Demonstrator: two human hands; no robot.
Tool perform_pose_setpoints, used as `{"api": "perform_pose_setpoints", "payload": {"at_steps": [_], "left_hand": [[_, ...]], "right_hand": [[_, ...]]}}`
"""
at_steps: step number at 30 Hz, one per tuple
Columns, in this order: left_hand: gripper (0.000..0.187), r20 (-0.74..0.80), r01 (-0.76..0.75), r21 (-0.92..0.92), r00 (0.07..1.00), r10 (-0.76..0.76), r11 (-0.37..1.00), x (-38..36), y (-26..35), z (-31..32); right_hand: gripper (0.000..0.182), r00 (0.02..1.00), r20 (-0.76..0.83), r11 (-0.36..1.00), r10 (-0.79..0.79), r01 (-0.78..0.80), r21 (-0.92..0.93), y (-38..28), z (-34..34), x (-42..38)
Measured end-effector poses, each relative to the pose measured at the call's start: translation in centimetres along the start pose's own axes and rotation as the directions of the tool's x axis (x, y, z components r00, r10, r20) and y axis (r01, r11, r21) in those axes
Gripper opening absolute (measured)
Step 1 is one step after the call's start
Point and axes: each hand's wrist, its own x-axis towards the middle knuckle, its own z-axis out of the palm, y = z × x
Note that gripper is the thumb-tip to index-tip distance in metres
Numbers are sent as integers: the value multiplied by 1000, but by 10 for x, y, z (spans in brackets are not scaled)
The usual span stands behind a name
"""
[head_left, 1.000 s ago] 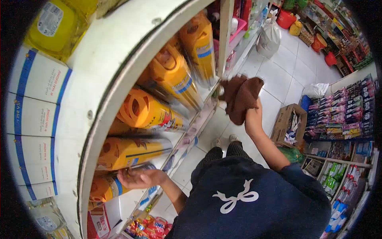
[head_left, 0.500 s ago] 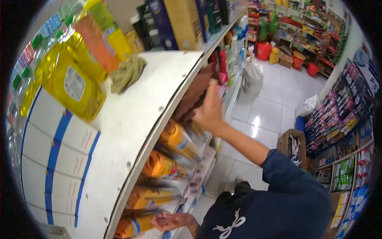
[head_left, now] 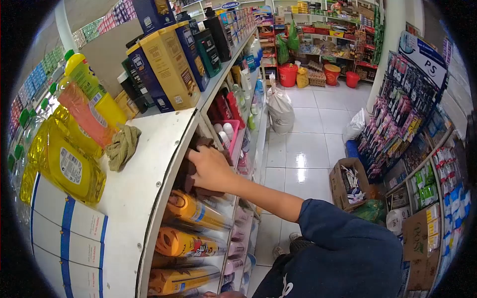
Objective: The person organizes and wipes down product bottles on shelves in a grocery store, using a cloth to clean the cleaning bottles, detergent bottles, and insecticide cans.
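Note:
My right hand point(head_left: 211, 169) is closed on a dark brown cloth point(head_left: 185, 171) at the front of a shelf, just under the edge of the white top board point(head_left: 149, 149). Orange-yellow spray cans point(head_left: 196, 208) lie on their sides below that hand. Only a sliver of my left hand point(head_left: 226, 294) shows at the bottom edge, close to the lowest cans; its fingers are hidden. A crumpled olive cloth point(head_left: 123, 146) rests on the white board, beside yellow liquid bottles point(head_left: 72, 166).
Tall boxes point(head_left: 169, 69) and dark bottles point(head_left: 206, 52) stand along the shelf top. A pink basket point(head_left: 232, 134) sits beyond my right hand. On the tiled floor are a white sack point(head_left: 280, 111) and a cardboard box point(head_left: 348, 184). A hanging-goods rack point(head_left: 397, 109) stands at right.
My right hand has moved with the brown cloth down to the shelf front beside the board. My left hand has dropped almost out of view. The camera view has turned and shifted.

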Motion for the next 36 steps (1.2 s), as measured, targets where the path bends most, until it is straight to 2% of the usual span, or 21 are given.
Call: {"api": "perform_pose_setpoints", "payload": {"at_steps": [2,5,7,9,12,15,16,18,19,21,22,25,26,29,30,32,34,36], "left_hand": [[28,38,42,-42,998,-40,998,1,1,2],[26,162,165,-132,976,-143,977,-5,7,-1],[26,290,295,-199,929,-231,935,-10,11,-1],[25,468,472,-244,822,-323,847,-15,14,1],[20,731,693,-205,578,-363,691,-17,20,20],[18,774,706,76,404,-488,705,-26,29,35],[16,813,698,119,340,-472,707,-27,23,34],[15,801,650,148,364,-476,746,-31,24,43],[15,793,626,163,377,-478,763,-32,25,47],[39,799,551,430,138,-586,716,-25,11,59],[52,771,485,548,23,-637,681,-25,5,64],[47,889,142,289,326,-321,947,-45,-4,83],[60,890,-155,205,440,-118,966,-50,-1,94],[79,917,-123,209,371,-150,970,-70,-14,112],[83,936,77,243,242,-255,967,-79,-27,111],[74,987,247,131,60,-151,960,-85,-25,107],[73,985,398,154,-131,-110,905,-90,-18,100],[73,953,486,228,-288,-92,844,-93,-11,94]], "right_hand": [[48,999,-12,990,45,-43,137,1,0,-6],[49,996,-77,966,44,-22,259,4,-6,-16],[45,971,-233,927,-46,129,351,7,-6,-24],[40,935,-335,904,-120,243,352,12,-12,-33],[37,908,-411,869,-78,264,419,25,-21,-41],[36,867,-498,864,4,248,438,39,-34,-48],[36,856,-515,869,42,223,442,44,-38,-52],[38,831,-549,875,90,197,442,57,-45,-59],[39,842,-517,840,154,164,517,66,-47,-64],[41,861,-430,747,273,92,658,79,-55,-75],[41,882,-333,613,334,65,788,82,-63,-80],[41,880,-284,669,381,-50,742,85,-92,-99],[40,887,-250,625,387,-53,779,88,-97,-107],[38,918,-119,543,379,-117,831,67,-128,-126],[34,920,12,437,392,-198,877,65,-132,-133],[29,968,30,612,249,-182,770,47,-149,-135],[26,986,81,753,143,-162,638,40,-154,-128],[21,955,211,591,208,-294,751,51,-159,-122]]}}
